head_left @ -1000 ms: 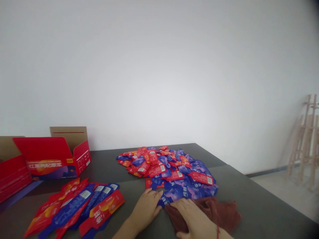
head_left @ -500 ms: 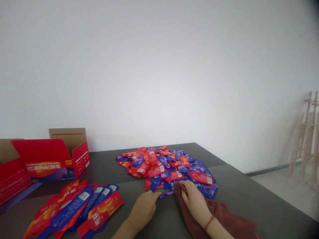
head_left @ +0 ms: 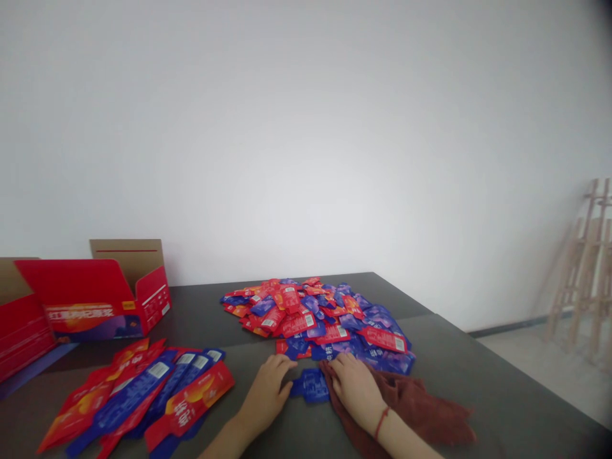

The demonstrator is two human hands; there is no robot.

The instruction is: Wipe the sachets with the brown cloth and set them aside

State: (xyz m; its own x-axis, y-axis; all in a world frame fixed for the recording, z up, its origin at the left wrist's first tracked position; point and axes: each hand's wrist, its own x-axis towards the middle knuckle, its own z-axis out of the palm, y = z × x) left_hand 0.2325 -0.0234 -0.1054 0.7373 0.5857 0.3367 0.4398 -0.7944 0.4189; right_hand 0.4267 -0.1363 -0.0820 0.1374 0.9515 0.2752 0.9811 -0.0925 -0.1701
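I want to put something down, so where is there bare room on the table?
Bare tabletop shows right of the big sachet pile and brown cloth, and between that pile and a red box. It's crowded at the pile, at the sachets spread on the left, and between the left hand and right hand, where a blue sachet lies.

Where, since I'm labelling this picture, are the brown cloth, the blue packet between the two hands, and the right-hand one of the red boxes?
Brown cloth (head_left: 417, 405): head view, middle of its crumpled spread.
Blue packet (head_left: 315, 386): head view, middle of its upper face.
Right-hand red box (head_left: 94, 320): head view, printed front panel.
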